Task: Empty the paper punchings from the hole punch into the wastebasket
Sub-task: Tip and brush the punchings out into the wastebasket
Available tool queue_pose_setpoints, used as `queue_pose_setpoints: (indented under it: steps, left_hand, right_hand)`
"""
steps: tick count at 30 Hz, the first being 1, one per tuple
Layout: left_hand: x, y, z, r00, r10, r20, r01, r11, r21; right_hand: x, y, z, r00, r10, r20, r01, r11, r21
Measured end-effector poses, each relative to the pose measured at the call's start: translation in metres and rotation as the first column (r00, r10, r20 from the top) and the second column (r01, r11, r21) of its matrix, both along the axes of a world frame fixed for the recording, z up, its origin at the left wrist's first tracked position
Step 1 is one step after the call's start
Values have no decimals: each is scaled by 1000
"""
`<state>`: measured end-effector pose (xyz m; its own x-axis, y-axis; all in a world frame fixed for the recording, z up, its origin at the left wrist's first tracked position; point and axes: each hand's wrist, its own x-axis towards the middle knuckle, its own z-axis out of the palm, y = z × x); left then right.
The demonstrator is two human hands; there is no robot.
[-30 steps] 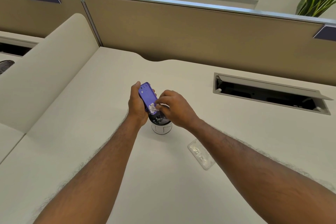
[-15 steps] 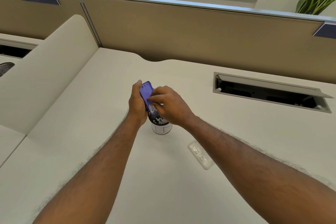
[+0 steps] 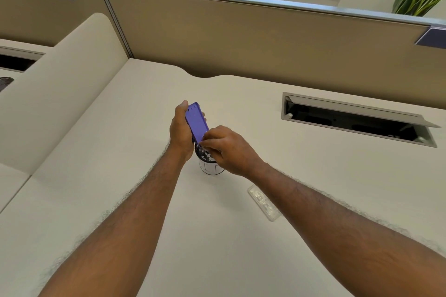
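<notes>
My left hand [image 3: 179, 131] grips a purple hole punch [image 3: 196, 123], held tilted with its lower end over a small white wastebasket [image 3: 211, 167] on the desk. White paper punchings [image 3: 205, 155] lie inside the basket's dark opening. My right hand [image 3: 225, 148] sits at the punch's lower end, fingertips pinched against it just above the basket's rim. The punch's open underside is hidden by my right fingers.
A clear plastic cover [image 3: 264, 202] lies flat on the desk to the right of the basket. An open cable tray slot [image 3: 357, 119] is set in the desk at the back right. Tan partition panels [image 3: 241, 38] rise behind, and a cream divider [image 3: 60, 89] stands at left.
My right hand slid from the punch's middle down to its lower end near the basket rim. The punch tilted a little more toward the right. More punchings show in the basket.
</notes>
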<state>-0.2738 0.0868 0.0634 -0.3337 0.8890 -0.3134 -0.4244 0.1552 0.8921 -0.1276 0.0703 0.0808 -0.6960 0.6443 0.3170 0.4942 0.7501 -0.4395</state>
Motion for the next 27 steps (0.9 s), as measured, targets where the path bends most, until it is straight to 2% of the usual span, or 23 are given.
queue_pose_setpoints:
  steps: [4,10,14,17,21,24,27]
  left_hand:
    - [-1,1,-1,999,-12,-53,12,1000,-5]
    - [-1,2,-3,994,-38,-104,37,999,-5]
    - [3,4,-1,977,-71,-203,74,997,4]
    - [7,7,1,925,-100,-367,107,994,0]
    - [9,10,2,785,-176,-594,199,980,-28]
    - [11,12,1,746,-203,-634,226,973,-46]
    - [13,12,1,737,-203,-645,225,973,-50]
  right_hand:
    - [3,4,-6,1000,-29,-4,29,999,-29]
    - [4,11,-10,986,-157,-48,151,981,-119]
    - [2,11,-12,994,-113,4,113,987,-115]
    - [3,9,-12,996,-78,33,80,993,-86]
    - [7,8,-12,996,-93,1,93,994,-56]
    - [9,6,-12,998,-51,-31,50,997,-52]
    - [9,7,-15,999,-23,23,24,999,-47]
